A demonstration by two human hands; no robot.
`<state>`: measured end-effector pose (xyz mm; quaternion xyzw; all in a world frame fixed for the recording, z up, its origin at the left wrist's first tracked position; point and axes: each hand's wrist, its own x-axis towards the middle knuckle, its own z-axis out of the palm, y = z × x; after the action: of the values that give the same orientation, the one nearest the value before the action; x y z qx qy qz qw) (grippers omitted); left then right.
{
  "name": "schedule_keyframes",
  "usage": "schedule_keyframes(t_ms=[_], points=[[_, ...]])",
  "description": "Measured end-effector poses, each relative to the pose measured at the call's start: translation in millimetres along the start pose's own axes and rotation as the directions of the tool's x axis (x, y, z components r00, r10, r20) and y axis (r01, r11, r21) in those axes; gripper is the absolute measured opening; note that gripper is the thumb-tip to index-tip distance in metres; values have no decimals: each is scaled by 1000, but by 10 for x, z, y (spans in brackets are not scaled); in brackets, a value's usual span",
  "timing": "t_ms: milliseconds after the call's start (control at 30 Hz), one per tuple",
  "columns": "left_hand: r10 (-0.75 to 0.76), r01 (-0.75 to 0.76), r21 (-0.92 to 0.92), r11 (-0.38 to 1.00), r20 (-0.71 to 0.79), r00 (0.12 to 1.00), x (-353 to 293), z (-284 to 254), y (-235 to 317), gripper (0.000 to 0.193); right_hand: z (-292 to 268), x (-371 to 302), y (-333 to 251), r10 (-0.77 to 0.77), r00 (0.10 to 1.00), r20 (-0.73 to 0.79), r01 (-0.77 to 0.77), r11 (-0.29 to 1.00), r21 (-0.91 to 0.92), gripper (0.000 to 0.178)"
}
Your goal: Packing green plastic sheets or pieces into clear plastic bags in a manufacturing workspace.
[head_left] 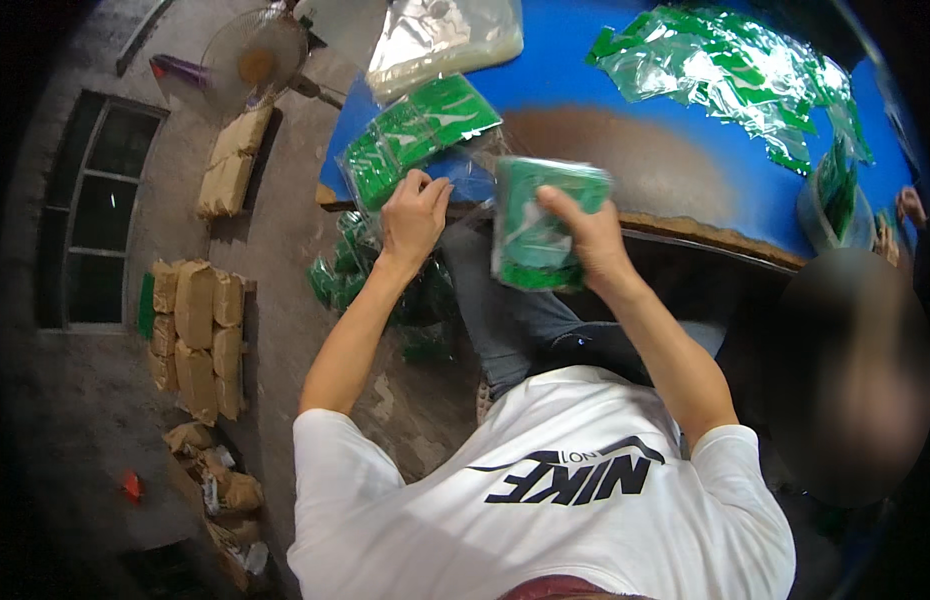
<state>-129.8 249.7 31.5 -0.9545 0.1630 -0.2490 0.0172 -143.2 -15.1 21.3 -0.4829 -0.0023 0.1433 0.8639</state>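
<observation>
My right hand (597, 238) grips a flat stack of green packets (533, 225), thumb on top, just off the table's near edge. The stack is slightly blurred. To its left, my left hand (415, 213) is closed, thumb and fingers pinching what looks like the edge of a clear plastic bag (472, 187). Just beyond that hand, a bundle of green printed packets (422, 128) in clear wrap lies at the table's left corner. How the clear film connects to this bundle is hard to make out.
On the blue table (555, 75) are a pile of clear bags (447, 40) and loose green packets (725, 75). A tub (830, 215) stands right, near another person's hand (911, 206). Green bundles (350, 265) lie below the table's left corner. Brown parcels (195, 320) and a fan (253, 60) are left.
</observation>
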Motion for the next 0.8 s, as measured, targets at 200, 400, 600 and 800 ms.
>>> schedule_keyframes(t_ms=[200, 400, 600, 800], points=[[-204, 217, -532, 819, 84, 975, 417, -206, -23, 14, 368, 205, 221, 106, 994, -39, -105, 994, 32, 37], [-179, 300, -540, 787, 266, 947, 502, -53, 193, 21, -240, 72, -557, 56, 944, -326, -32, 996, 78, 40], [-225, 362, -613, 702, 292, 930, 502, 71, 159, 20, 112, 133, -603, 68, 990, -120, -77, 994, -72, 37], [-247, 210, -619, 757, 27, 969, 725, -233, 165, 13, 377, 592, -38, 437, 895, 84, -443, 893, 74, 39]])
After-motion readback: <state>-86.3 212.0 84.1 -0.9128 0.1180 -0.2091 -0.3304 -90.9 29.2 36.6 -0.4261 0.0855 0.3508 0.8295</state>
